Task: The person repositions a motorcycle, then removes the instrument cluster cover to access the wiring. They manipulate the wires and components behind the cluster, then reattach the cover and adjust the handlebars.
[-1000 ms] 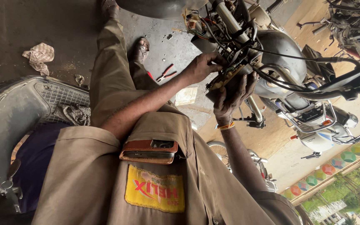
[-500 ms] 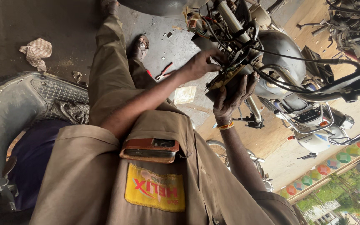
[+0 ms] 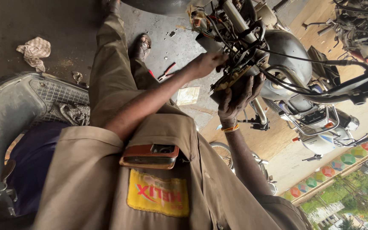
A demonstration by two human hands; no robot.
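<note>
The wiring unit (image 3: 235,79), a flat tan-and-black block trailing thin coloured wires, sits at the front of the motorcycle (image 3: 286,55), just below the steering column and beside the rounded grey fuel tank (image 3: 288,53). One hand (image 3: 239,96), the one with an orange band at its wrist, cups the unit from underneath; its fingers (image 3: 252,85) curl up around the block's far edge and grip it, the palm pressed flat against the underside. The other hand (image 3: 207,64) comes in from the opposite side, its fingertips closed and pinched at the near end of the unit where the wires bunch together; what exactly lies between those fingertips is too small to tell. The view is rolled over, so which hand is left and which is right cannot be told with certainty. The unit looks grimy, and black cables (image 3: 311,61) loop over it towards the handlebar. On the concrete floor (image 3: 64,25) lie red-handled pliers (image 3: 167,71) and a crumpled rag (image 3: 34,50), well apart from the hands.
</note>
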